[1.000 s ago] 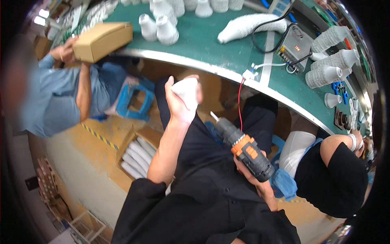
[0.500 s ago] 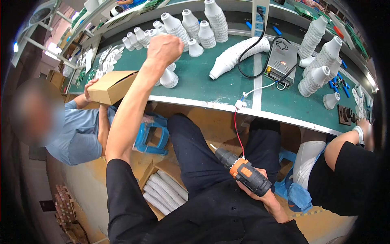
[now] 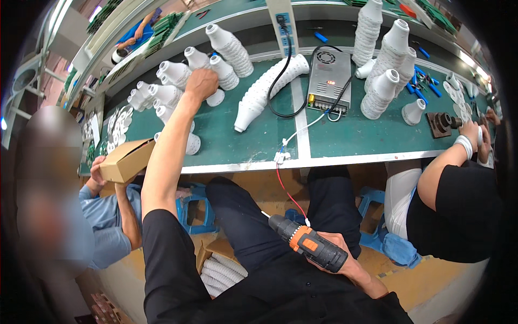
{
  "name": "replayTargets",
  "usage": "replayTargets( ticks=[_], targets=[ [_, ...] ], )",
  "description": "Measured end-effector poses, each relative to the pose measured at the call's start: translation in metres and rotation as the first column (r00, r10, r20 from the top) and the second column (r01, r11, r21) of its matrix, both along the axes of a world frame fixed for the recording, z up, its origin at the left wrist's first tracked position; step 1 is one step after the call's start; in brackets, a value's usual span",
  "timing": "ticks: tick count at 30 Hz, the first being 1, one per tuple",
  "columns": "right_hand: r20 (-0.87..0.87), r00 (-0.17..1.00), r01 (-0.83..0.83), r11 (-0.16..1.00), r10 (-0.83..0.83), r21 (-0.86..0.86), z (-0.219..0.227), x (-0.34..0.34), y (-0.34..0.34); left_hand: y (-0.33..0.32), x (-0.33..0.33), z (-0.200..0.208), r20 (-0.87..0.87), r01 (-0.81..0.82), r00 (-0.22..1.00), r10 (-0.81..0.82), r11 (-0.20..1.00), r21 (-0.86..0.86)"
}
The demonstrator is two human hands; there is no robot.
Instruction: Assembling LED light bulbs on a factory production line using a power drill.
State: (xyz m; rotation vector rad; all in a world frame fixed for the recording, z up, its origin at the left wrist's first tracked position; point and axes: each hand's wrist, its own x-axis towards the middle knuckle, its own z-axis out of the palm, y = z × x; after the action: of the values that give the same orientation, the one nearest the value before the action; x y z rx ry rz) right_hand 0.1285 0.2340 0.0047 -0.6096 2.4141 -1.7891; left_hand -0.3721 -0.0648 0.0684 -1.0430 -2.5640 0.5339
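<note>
My right hand grips a black and orange power drill over my lap. A thin bit points up to the left, and a red wire runs from the drill to a white connector at the bench edge. My left hand reaches over the bench with curled fingers, among stacks of white cone-shaped housings. Its fingertips are hidden, so whatever they hold cannot be made out. A single white housing stands just beside that hand.
A metal power supply and a long stack of housings lie on the green bench. A person at the left holds a cardboard box; another works at the right beside a dark metal fixture. A carton of white parts sits below.
The view has shifted, so the bench things appear lower and further left. My left hand has come down closer to the single housing. The drill stays in my right hand.
</note>
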Motion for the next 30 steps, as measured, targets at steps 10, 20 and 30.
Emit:
replayTargets(
  ticks=[10,20,30],
  targets=[
    [-0.023,1.000,0.002,1.000,-0.002,-0.019,0.002,-0.002,0.002,-0.003,-0.001,-0.006,0.079,-0.026,0.997,0.025,1.000,0.005],
    [-0.006,0.999,0.045,0.997,-0.045,-0.069,0.003,0.002,0.000,0.022,0.066,0.004,-0.167,0.056,0.986,-0.017,0.971,0.233],
    [-0.028,1.000,0.001,0.999,-0.003,-0.047,-0.004,0.007,-0.002,0.077,0.155,-0.057,0.406,-0.334,0.913,0.049,0.663,0.670]
  ],
)
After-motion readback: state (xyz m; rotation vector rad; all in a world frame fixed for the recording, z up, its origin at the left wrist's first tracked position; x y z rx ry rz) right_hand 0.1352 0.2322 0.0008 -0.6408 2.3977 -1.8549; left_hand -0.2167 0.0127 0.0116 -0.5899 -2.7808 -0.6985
